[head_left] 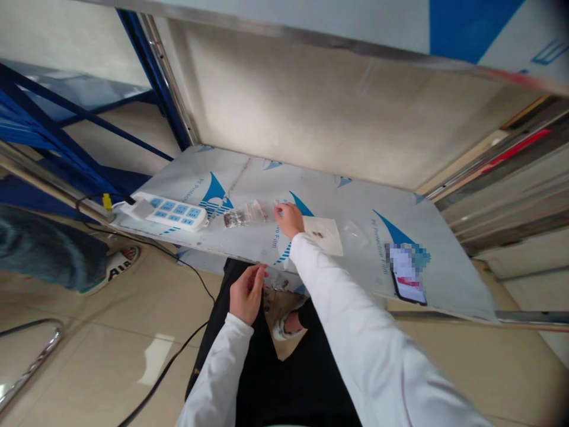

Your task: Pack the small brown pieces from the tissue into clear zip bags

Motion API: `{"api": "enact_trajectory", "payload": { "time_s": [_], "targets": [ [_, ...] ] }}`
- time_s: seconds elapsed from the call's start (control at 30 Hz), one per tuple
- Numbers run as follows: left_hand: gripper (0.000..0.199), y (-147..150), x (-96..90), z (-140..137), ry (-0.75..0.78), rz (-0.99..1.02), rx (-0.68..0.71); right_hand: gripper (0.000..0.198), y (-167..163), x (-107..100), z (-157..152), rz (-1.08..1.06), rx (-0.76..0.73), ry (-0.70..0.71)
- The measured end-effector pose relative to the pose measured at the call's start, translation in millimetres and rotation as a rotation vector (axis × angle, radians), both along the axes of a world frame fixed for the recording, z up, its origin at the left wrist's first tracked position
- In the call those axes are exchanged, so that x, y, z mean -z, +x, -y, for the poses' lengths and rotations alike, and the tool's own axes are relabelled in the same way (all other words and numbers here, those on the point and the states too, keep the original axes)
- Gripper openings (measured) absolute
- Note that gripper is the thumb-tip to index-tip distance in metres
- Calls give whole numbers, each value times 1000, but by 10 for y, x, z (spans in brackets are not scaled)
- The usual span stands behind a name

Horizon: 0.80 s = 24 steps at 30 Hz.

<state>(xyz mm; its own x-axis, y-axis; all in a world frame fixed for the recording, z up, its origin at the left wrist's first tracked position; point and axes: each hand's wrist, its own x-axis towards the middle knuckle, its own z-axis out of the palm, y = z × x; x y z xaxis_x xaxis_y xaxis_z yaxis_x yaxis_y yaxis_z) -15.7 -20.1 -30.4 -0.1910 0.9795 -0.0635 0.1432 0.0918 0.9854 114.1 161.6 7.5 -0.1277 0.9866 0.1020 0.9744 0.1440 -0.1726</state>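
Note:
My left hand [246,295] is just off the front edge of the film-covered shelf [355,198], above my lap. Its thumb and fingers are pressed together, and whatever is between them is too small to make out. Over the shelf my right hand [290,220] has its fingers curled in a pinch, their contents unclear. Left of it lie small clear zip bags [245,214] with dark little pieces inside. A white sheet of paper [331,231] is by my right wrist, with a few small brown bits [317,235] on it.
A white power strip [171,212] with blue sockets lies at the shelf's left end, its black cable [195,274] trailing to the floor. A phone [406,276] is at the right front. An upper shelf [311,24] overhangs. Another person's leg [48,252] is at left.

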Motion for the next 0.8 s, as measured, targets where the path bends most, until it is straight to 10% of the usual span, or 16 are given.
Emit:
{"api": "enact_trajectory", "payload": {
  "time_s": [0.3,0.8],
  "targets": [
    [38,-201,25,99,-38,9,-70,34,-456,223,-243,48,73,-258],
    [39,-190,149,15,-37,51,-101,24,-369,-152,78,-357,189,-43]
  ]
}}
